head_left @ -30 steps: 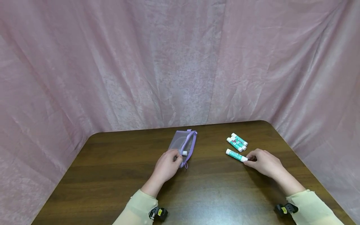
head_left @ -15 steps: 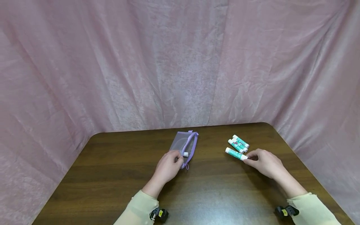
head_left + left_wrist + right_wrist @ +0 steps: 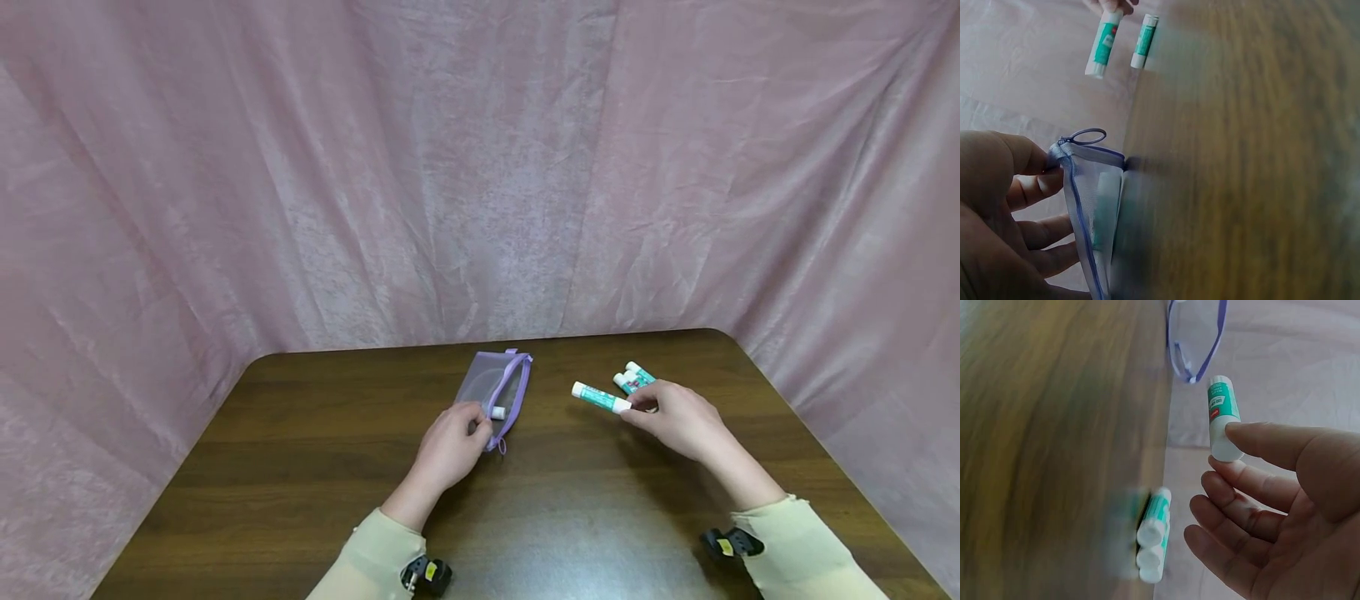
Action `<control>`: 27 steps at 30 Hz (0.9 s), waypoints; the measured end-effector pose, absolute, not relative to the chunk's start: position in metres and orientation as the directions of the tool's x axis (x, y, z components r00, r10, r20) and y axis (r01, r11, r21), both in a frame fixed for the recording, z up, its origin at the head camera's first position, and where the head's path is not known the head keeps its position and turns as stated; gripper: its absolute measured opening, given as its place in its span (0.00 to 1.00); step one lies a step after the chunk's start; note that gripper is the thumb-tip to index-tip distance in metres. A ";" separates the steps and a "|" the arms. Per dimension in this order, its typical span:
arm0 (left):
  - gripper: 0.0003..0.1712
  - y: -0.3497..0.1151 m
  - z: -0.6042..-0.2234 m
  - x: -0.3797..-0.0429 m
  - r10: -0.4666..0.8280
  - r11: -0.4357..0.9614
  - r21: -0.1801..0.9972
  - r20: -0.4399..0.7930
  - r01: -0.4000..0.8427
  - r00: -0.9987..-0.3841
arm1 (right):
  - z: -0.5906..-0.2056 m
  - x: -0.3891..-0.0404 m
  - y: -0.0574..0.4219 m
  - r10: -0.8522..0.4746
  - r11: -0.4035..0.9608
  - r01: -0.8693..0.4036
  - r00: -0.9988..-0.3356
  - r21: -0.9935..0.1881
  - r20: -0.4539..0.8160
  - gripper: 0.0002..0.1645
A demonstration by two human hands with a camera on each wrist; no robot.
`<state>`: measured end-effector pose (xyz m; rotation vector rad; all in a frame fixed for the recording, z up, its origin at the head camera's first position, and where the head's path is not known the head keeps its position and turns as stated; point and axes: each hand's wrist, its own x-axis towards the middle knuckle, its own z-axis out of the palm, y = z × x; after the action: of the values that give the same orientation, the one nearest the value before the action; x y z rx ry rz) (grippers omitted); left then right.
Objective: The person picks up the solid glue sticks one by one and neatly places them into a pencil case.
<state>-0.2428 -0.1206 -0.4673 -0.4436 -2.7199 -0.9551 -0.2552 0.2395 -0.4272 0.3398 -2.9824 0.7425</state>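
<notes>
My left hand [image 3: 446, 442] pinches the near corner of a purple mesh zipper pouch [image 3: 483, 375], whose mouth gapes to the right. Inside the pouch lies one green-and-white glue stick [image 3: 1106, 209], seen through the mesh in the left wrist view. Between thumb and fingertips, my right hand [image 3: 678, 419] holds another glue stick [image 3: 598, 398] by one white end, clear of the tabletop and pointing left toward the pouch. Behind that hand, a small group of glue sticks [image 3: 1156, 519] lies side by side, partly hidden in the head view.
The dark brown wooden table [image 3: 300, 467] has rounded far corners. A pink velvet curtain [image 3: 450, 167] hangs behind it and along both sides. A small purple pull ring [image 3: 1088, 135] hangs from the pouch's zipper.
My right hand has lifted its glue stick and moved it left, toward the pouch, now covering part of the group behind. My left hand keeps its hold on the pouch.
</notes>
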 end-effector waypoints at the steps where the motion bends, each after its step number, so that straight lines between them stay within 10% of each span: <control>1: 0.15 -0.121 -0.467 -0.243 0.207 0.742 0.569 0.308 0.354 -0.929 | -0.427 -0.256 0.237 -0.205 0.859 -0.230 -0.973 -0.458 0.105 0.08; 27: 0.14 -0.119 -0.466 -0.246 0.212 0.743 0.564 0.312 0.360 -0.926 | -0.426 -0.288 0.179 -0.256 0.815 -0.276 -0.960 -0.509 0.111 0.10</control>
<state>-0.2459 -0.1189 -0.4665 -0.4528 -2.7158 -0.9481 -0.2875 0.1790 -0.4257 0.4330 -2.9576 0.8384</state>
